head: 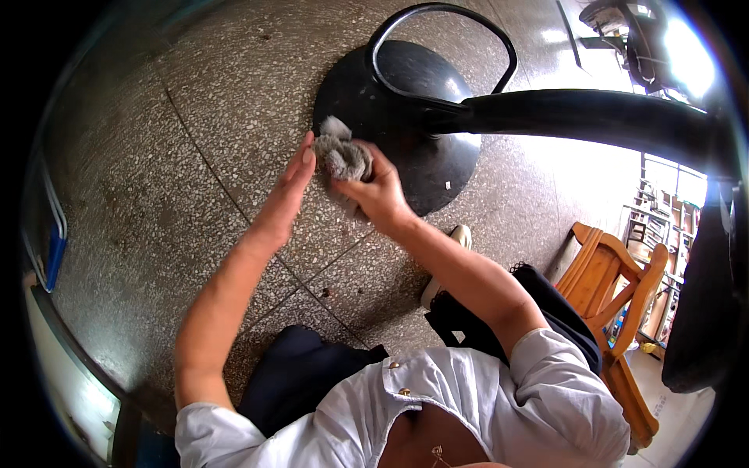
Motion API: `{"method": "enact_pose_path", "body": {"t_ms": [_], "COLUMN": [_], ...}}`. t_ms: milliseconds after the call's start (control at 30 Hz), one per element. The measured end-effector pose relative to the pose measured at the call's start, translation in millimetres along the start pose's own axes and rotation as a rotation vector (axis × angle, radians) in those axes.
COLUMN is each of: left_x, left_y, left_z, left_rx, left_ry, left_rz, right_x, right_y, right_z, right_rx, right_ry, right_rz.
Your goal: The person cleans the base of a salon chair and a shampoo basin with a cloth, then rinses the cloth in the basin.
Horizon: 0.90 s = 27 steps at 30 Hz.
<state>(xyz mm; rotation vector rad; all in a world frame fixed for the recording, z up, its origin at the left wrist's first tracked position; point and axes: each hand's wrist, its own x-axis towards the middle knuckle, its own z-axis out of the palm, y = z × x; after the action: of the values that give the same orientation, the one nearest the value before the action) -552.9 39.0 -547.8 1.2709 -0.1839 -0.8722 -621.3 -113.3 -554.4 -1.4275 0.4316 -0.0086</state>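
Observation:
A crumpled grey cloth [345, 161] is bunched in my right hand [383, 190], with the thumb and fingers pressed around it. My left hand [292, 187] is just left of the cloth, its fingers straight and seen edge-on. The fingertips meet the cloth's left side in the picture, but I cannot tell whether they touch it. Both hands appear above the left rim of a round black base [404, 169]. From that base rises a thick black post [585, 117] with a looped black foot ring [509, 52], like a bar stool's.
Speckled terrazzo floor [205, 134] with dark joint lines spreads around the base. At right stands a wooden chair [603, 281], in front of a loaded rack [655, 228]. A metal frame with a blue part [55, 257] is at the left edge. My shoe [459, 237] is near the base.

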Motion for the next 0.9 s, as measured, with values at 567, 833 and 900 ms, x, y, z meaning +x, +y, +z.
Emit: {"method": "enact_pose_path", "body": {"t_ms": [567,833,900], "left_x": [-207,-145,-124], "left_y": [-9,-3,2], "left_z": [-83,-64,-58], "left_rx": [-0.307,-0.322,-0.261], "left_ry": [0.625,0.430,0.358], "left_rz": [-0.157,-0.099,-0.082], "right_x": [209,156,127], "right_y": [-22,6,34], "right_z": [-82,-31,-37], "right_rx": [-1.520,-1.625,-1.684], "right_ry": [0.695,0.211,0.053], "right_rz": [0.167,-0.446,-0.750]}}
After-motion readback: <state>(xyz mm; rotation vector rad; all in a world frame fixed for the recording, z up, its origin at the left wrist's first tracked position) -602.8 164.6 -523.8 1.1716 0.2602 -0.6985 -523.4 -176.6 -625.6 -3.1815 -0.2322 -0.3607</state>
